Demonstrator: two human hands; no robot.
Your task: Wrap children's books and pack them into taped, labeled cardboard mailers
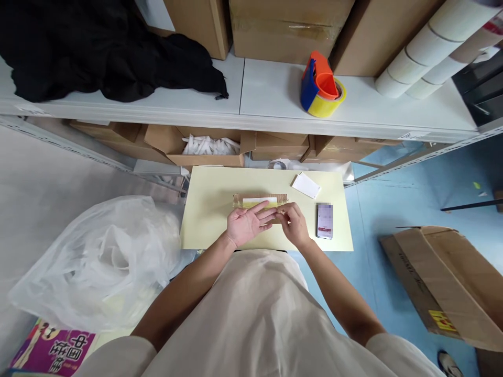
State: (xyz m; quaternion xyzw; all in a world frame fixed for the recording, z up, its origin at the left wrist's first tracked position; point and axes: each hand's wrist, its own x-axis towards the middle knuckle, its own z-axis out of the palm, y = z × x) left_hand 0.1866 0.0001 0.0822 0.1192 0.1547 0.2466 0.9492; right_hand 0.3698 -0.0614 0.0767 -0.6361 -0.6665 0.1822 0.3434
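The small cardboard package (236, 200) lies at the centre of the frame, on the pale yellow tabletop (208, 209), just beyond your hands and partly hidden by them. It looks light and fairly stiff, likely to dent rather than break; its two short ends seem the best hold, since the shiny, tape-like surface could be slippery. A white label (257, 200) with a yellow band runs along it.

Your left hand (245, 228) is palm up, fingers extended and slightly spread, with nothing visible in it. Your right hand (294, 222) has its fingers bent together at the left fingertips; you cannot tell here whether it pinches anything.

Right of centre lie a flat, glossy phone (325, 222) and smooth white cards (306, 185). A crinkled, translucent plastic bag (98, 262) bulges at the left; a creased, open carton (436, 283) sits lower right.
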